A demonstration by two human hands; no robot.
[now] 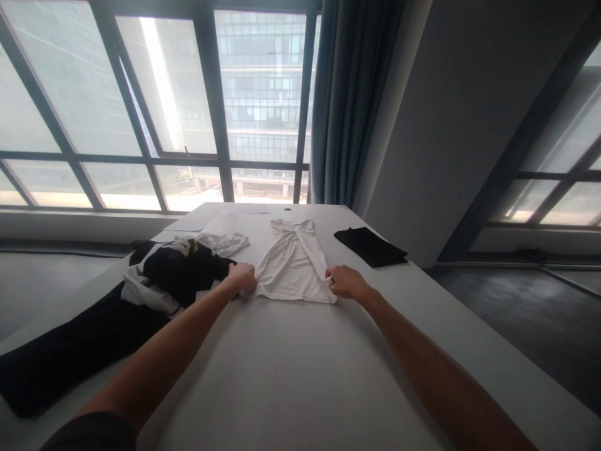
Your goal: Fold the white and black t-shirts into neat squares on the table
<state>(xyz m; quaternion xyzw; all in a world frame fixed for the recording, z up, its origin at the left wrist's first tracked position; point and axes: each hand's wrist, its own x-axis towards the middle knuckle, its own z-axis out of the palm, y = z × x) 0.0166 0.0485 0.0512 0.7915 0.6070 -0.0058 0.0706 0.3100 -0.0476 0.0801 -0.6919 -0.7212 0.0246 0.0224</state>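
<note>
Head view: I see left hand [243, 278] and right hand [346, 282], fingers curled closed, gripping white garment [292, 269] at opposite sides.

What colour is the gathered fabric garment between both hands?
White gathered fabric garment; shows best in the head view.

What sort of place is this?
Probably an office or workroom: there's a large white table, tall dark-framed windows looking out on a multi-storey building, and a long blue-grey curtain.
</note>
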